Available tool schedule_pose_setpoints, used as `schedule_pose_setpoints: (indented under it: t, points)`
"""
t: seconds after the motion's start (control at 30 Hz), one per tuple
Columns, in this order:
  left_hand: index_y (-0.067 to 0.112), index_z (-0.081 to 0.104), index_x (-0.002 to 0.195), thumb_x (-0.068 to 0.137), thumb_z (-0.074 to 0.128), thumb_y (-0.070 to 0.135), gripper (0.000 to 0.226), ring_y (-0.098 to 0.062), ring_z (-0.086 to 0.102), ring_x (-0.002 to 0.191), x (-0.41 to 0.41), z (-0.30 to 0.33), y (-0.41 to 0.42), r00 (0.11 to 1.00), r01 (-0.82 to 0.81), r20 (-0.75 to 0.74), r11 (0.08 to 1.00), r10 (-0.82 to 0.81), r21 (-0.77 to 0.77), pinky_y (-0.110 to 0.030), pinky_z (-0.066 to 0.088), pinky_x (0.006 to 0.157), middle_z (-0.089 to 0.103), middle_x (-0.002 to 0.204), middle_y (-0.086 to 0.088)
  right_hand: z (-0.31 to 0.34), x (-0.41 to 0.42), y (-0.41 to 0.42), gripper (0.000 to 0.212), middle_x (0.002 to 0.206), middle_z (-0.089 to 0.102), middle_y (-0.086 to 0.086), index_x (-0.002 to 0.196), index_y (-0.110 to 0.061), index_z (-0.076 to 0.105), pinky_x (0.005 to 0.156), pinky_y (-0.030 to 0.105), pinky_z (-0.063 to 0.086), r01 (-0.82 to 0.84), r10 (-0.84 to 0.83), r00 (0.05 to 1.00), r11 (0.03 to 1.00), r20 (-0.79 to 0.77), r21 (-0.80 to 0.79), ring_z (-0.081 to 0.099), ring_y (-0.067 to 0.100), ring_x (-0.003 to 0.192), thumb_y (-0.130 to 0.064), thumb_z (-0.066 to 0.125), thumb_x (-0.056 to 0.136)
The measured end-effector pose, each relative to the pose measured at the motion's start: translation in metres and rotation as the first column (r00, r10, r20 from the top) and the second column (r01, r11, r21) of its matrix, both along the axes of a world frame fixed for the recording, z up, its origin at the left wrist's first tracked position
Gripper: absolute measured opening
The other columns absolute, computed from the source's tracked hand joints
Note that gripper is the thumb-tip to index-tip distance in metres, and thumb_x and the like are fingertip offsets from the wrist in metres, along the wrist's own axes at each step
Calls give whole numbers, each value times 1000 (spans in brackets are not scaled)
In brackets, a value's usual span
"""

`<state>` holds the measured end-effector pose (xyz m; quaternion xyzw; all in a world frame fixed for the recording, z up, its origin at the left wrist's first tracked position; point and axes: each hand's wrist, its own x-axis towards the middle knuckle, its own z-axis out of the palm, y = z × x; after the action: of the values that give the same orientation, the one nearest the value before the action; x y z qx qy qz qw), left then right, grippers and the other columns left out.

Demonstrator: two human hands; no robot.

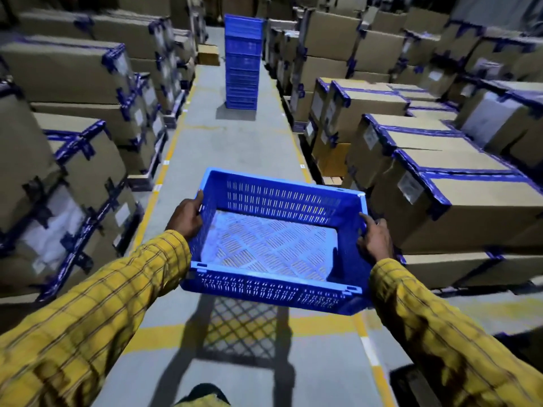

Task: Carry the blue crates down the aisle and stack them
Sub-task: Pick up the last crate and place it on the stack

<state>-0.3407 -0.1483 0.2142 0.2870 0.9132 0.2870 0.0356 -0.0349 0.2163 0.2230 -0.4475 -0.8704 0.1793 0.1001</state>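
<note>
Closest to the camera, two arms in yellow checked sleeves (97, 312) reach forward over a grey concrete floor (235, 148). Between them hangs a blue crate (276, 245), empty, with slotted walls and a lattice bottom, held clear of the floor and tilted a little so its far left corner sits higher. The left hand (188, 218) grips the crate's left wall, its fingers curled round the rim near the far end. The right hand (374, 240) holds the right wall, thumb lying along the top of the rim and the remaining fingers wrapped round the outside. The crate's shadow (241, 330), with its criss-cross pattern, falls on the floor just below it, crossing a yellow line (320, 324) painted across the aisle.

Further yellow lines run along both edges of the aisle. On either side stand rows of brown cardboard boxes (467, 201) sealed with blue tape, many bearing white labels, piled several high on the left (67, 160) and right.

Well down the aisle, in the middle of the floor, rises a tall stack of blue crates (242, 61), upright, apart from the boxes on both sides. Beyond it a small cardboard box (208, 54) sits at the left edge of the aisle.
</note>
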Motion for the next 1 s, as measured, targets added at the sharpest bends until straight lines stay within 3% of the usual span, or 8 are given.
schedule_pose_setpoints:
  t: [0.27,0.57,0.67,1.0]
  points:
    - [15,35,151,93,43,-2,62,-46,57,109,-112,11,26,992,-127,5,992,127,26,-37,37,74,57,128,-30,16,-158,47,65,129,44,23,146,-27,42,100,46,44,-77,77,997,996,-8,34,50,43,118,-13,63,85]
    - [22,32,153,91,43,1,66,-42,61,108,-298,21,70,988,-126,105,988,116,88,-54,52,87,55,135,-24,40,-329,86,62,129,46,21,143,-23,46,102,46,41,-24,27,991,999,-130,27,48,41,121,-7,62,86]
    - [18,38,150,91,46,0,63,-46,61,101,-336,38,92,991,-130,42,988,127,80,-50,49,80,60,122,-30,44,-374,104,61,125,48,25,142,-18,47,102,44,41,-15,19,984,1000,-177,26,49,43,119,-5,63,85]
    - [18,38,150,91,46,0,62,-42,61,105,-476,52,186,995,-101,12,989,100,108,-46,49,84,60,126,-27,51,-518,192,37,117,49,22,130,-11,57,99,41,41,27,-18,973,999,-231,36,50,40,114,-8,54,93]
